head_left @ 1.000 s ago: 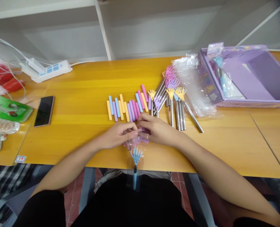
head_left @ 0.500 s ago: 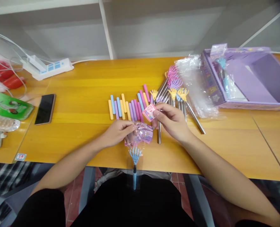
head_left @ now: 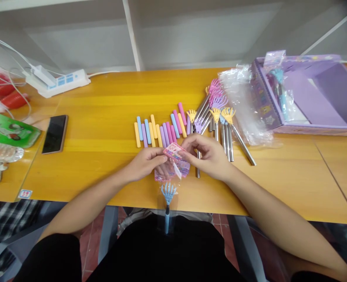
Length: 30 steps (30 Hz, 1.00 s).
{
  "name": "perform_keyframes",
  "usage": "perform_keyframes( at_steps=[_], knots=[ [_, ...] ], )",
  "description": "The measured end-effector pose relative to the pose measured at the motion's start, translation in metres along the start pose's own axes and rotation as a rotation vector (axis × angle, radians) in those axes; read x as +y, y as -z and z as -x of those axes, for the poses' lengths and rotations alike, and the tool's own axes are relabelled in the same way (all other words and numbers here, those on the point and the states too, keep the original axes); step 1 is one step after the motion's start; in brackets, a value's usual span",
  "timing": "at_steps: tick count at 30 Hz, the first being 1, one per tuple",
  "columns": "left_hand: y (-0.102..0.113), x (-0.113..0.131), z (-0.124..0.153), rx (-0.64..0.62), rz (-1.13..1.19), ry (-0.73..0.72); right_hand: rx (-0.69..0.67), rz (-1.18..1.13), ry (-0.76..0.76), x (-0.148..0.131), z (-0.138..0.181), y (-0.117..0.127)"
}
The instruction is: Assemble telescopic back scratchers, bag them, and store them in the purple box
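Observation:
My left hand [head_left: 145, 162] and my right hand [head_left: 210, 154] meet near the front of the yellow table [head_left: 103, 129], both pinching a small pink printed card [head_left: 175, 150]. Under it lies a clear plastic sleeve [head_left: 170, 172] holding a blue hand-shaped back scratcher [head_left: 168, 196], whose handle hangs over the table edge. A bare metal rod [head_left: 197, 166] lies under my right hand. Behind the hands sit a row of pastel foam grips [head_left: 158, 131] and a bunch of metal back scratchers [head_left: 217, 117] with coloured hand-shaped heads.
A purple cardboard box [head_left: 308, 98] with one packed scratcher stands at the back right, with crumpled clear bags [head_left: 243, 105] beside it. A black phone [head_left: 54, 134], a white power strip [head_left: 58, 83] and green and red packets [head_left: 6, 131] lie on the left.
My right hand lifted the pink card up from the sleeve, then brought it back down and left to my left hand. The blue scratcher has stayed in place.

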<state>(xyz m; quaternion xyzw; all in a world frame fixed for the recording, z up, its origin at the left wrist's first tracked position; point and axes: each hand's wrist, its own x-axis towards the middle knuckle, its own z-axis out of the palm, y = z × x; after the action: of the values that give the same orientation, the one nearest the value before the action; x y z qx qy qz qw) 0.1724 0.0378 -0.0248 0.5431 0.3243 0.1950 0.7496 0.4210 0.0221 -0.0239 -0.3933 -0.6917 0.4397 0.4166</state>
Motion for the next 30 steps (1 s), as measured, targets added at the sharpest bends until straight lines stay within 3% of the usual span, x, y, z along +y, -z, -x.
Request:
perform_keyframes(
  at_steps=[10, 17, 26, 30],
  knots=[
    [-0.0076, -0.0038, -0.0009, 0.056, -0.092, -0.033, -0.04, 0.055, 0.0, -0.0011, 0.0003, 0.0012],
    [-0.0056, -0.0025, -0.001, 0.051, -0.15, -0.096, -0.148, 0.127, 0.057, -0.0019, -0.0008, 0.0056],
    [-0.008, -0.0022, 0.0006, 0.058, -0.156, -0.054, -0.249, 0.156, 0.108, -0.0038, -0.0021, 0.0072],
    [-0.0086, 0.0009, 0.0006, 0.065, -0.197, -0.078, -0.205, 0.197, 0.123, -0.0027, -0.003, 0.0079]
  ],
)
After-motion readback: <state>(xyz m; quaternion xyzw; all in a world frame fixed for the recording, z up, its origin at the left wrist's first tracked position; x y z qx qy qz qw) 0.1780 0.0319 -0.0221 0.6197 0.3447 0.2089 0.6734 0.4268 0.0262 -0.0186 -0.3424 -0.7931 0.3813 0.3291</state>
